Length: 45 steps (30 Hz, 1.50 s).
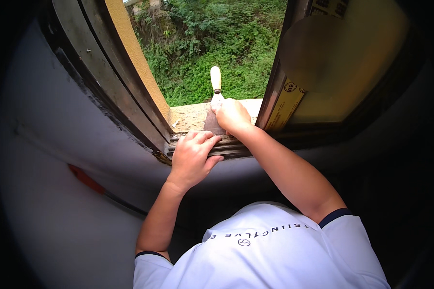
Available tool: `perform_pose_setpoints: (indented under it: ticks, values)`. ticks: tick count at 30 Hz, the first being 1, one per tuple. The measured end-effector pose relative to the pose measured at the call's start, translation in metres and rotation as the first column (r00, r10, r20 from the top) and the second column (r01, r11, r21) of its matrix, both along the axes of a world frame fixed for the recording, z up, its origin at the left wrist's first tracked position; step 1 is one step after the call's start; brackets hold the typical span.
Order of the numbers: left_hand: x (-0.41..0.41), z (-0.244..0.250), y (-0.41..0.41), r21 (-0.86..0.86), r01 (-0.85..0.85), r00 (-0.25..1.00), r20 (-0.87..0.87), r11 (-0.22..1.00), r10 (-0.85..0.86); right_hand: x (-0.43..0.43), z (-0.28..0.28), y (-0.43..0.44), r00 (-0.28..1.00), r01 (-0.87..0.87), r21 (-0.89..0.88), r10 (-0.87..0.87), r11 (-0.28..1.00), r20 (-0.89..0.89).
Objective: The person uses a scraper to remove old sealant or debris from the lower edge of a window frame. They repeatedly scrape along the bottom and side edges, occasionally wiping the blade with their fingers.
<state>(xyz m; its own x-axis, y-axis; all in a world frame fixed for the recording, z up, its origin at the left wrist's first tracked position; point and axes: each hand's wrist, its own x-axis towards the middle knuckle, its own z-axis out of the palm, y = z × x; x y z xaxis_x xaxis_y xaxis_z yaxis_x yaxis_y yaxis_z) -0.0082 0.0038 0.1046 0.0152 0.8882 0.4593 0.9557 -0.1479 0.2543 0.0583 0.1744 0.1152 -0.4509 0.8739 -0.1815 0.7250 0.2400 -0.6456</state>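
Note:
My right hand (233, 115) is curled against the right side of a putty knife (214, 123), gripping it by the blade. Its pale handle points up and away from me, past the outer sill, and the wide end of the blade meets the window track. The fingers of this hand are mostly hidden behind its back. Just to the left, my left hand (192, 156) lies over the dirty sliding-window track (235, 147). Its fingers reach across the grooves beside the blade's lower edge, and the thumb sits along the inner edge. I see nothing held in it.
Bits of debris lie on the rough outer sill (184, 117). A dark metal frame (108, 76) rises on the left, and a frosted sash (325, 104) with yellow printed tape stands right. A red-handled tool (86, 178) is at lower left. Greenery (209, 47) grows outside.

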Motion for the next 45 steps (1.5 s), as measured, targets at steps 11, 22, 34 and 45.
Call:
perform_pose_setpoints:
  ticks: [11,22,34,45]
  values:
    - [0.002,-0.003,0.000,0.027,-0.030,1.000,-0.004,0.999,0.030,-0.010,0.017,0.008,0.988,0.103,-0.201,-0.077,0.974,0.132]
    - [0.010,-0.015,-0.001,0.140,-0.224,0.946,0.268,0.964,0.181,-0.018,0.007,0.021,0.991,0.126,-0.305,-0.132,0.944,0.003]
    - [0.008,-0.016,-0.004,0.235,-0.144,0.982,0.154,0.961,0.110,-0.066,0.031,0.040,0.621,0.415,-0.419,-0.588,0.807,-0.518]
    - [0.003,-0.015,-0.007,0.220,-0.126,0.985,0.145,0.967,0.095,-0.023,0.013,-0.011,0.559,0.148,0.399,0.256,0.905,-0.789]
